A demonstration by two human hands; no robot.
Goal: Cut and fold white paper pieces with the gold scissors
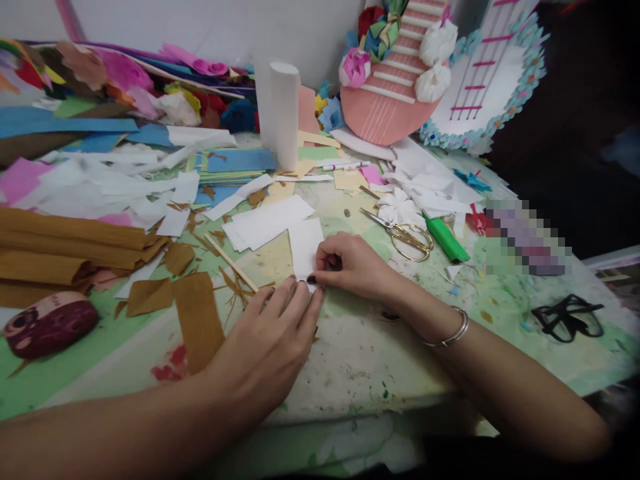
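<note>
A white paper strip (306,248) lies on the table in front of me, its near end under my fingers. My left hand (277,333) is bent over that near end, fingertips close together and pressing on it; its thumb is hidden. At the strip's right edge, my right hand (353,270) pinches the paper's near corner between thumb and fingers, and a silver bangle circles that wrist. Just beyond, more white paper pieces (270,223) lie stacked. A thin wooden stick (231,262) rests left of the strip, among brown paper scraps.
Gold-handled scissors (407,237) and a green roll (447,239) lie to the right, with black cord (567,319) farther out. Brown crepe paper (65,243) and a dark red computer mouse (50,325) sit left. A white roll (285,117) and a pink guitar-shaped decoration (390,117) stand behind.
</note>
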